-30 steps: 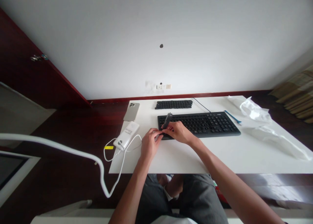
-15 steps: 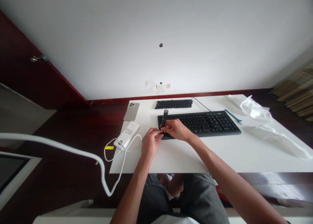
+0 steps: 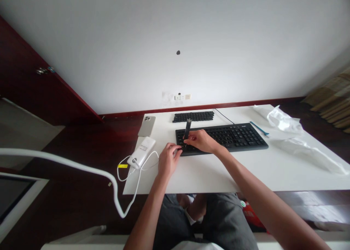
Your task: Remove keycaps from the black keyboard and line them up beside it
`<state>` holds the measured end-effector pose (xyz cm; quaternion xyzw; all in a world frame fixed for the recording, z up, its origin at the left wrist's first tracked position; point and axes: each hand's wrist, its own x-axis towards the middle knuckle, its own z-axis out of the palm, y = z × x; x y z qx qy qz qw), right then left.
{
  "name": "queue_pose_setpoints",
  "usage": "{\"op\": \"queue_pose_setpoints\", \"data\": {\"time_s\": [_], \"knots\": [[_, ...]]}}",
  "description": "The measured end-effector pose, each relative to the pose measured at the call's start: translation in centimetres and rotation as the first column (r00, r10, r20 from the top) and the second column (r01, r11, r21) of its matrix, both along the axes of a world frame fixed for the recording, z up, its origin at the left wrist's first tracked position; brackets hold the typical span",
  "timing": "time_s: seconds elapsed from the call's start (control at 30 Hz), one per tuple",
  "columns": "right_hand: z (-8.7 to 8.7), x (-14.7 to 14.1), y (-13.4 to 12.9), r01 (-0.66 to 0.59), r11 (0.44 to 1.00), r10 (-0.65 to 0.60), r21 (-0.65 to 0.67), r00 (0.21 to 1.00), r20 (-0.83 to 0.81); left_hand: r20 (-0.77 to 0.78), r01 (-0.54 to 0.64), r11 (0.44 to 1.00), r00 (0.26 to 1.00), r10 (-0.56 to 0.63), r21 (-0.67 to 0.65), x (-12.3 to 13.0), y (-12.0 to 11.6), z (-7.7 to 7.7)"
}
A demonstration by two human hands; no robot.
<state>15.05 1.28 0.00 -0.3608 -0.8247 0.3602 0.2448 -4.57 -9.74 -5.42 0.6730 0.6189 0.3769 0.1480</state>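
A black keyboard lies on the white table, its left end under my hands. My right hand is closed around a slim black tool with a metallic-looking top end, held nearly upright over the left-hand keys. The tool's lower tip is small and partly covered by my fingers, so its kind is unclear. At the keyboard's lower left corner, my left hand has thumb and fingertips curled together in a pinch. Whatever sits between them is too small to make out. Behind the keyboard lies a block of loose black keycaps in rows.
On the left are a phone and a white power bank with a white cable running off the table. A blue stick-like tool lies right of the keyboard, near crumpled white plastic bags. The wall stands behind the table.
My right hand has shifted slightly right with the black tool, apart from my left fingertips now. My left hand stays at the keyboard's corner. The view has tilted a little.
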Motion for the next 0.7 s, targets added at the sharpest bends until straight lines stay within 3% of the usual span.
{"op": "queue_pose_setpoints", "data": {"time_s": [0.13, 0.2, 0.37, 0.53, 0.7], "knots": [[-0.4, 3.1, 2.9, 0.079, 0.995, -0.084, -0.062, 0.991, -0.099, 0.053, 0.026, 1.0, 0.998, -0.026, 0.015, 0.0, 0.0, 0.1], [-1.0, 4.9, 4.5, 0.195, 0.979, -0.203, -0.062, 0.965, -0.165, 0.092, 0.022, 0.999, 0.995, -0.025, 0.032, -0.3, 0.1, 0.1], [-3.7, 8.2, 6.6, 0.438, 0.892, -0.448, -0.108, 0.832, -0.327, 0.183, -0.067, 0.994, 0.982, 0.051, 0.085, -1.8, 1.6, 0.7], [-4.8, 8.6, 6.5, 0.463, 0.881, -0.469, -0.097, 0.828, -0.307, 0.195, -0.196, 0.969, 0.967, 0.164, 0.153, -2.1, 6.4, 1.4], [-4.1, 8.3, 6.1, 0.467, 0.883, -0.464, -0.044, 0.853, -0.238, -0.021, -0.212, 0.969, 0.976, 0.217, 0.125, -1.9, 11.6, 0.8]]}}
